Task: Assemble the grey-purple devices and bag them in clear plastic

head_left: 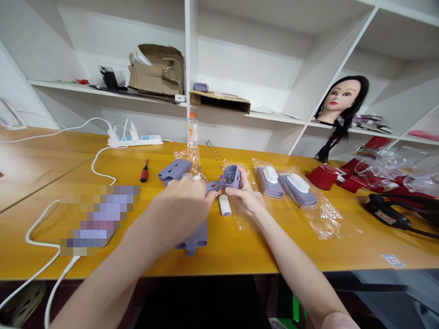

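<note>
My right hand holds a small purple plastic housing above the yellow table, its open side facing me. My left hand is closed around a small purple piece that meets the housing's lower left corner. A white oblong cap lies on the table just below both hands. A purple shell part lies behind my left hand, and another purple shell lies under my left wrist.
Two bagged purple-and-white devices lie to the right. A red-handled screwdriver, a power strip with white cables, a small bottle and a spring are behind. Red parts and a black tool sit far right; a mannequin head is on the shelf.
</note>
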